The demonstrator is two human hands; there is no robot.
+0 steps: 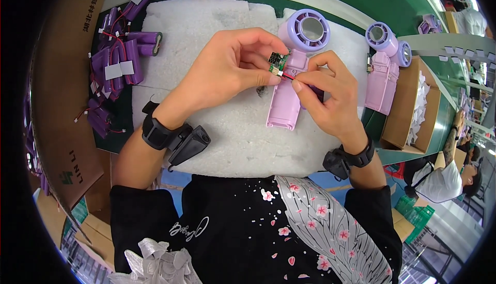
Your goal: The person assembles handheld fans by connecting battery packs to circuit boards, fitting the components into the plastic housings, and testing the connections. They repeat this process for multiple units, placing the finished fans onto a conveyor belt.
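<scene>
First: Where do we find the circuit board [279, 59]?
Second: Near the pink housing [282, 107], pinched in our left grip [227, 67], presumably to steady it.
First: And our right grip [331, 92]?
Second: Closed on the red and black leads [289, 76] beside the white plug [279, 74], probably for fine control; the foam pad [232, 144] beneath likely cushions the housing.

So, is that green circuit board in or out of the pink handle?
Out: the left hand pinches the green circuit board, holding it outside the open pink handle.
</scene>
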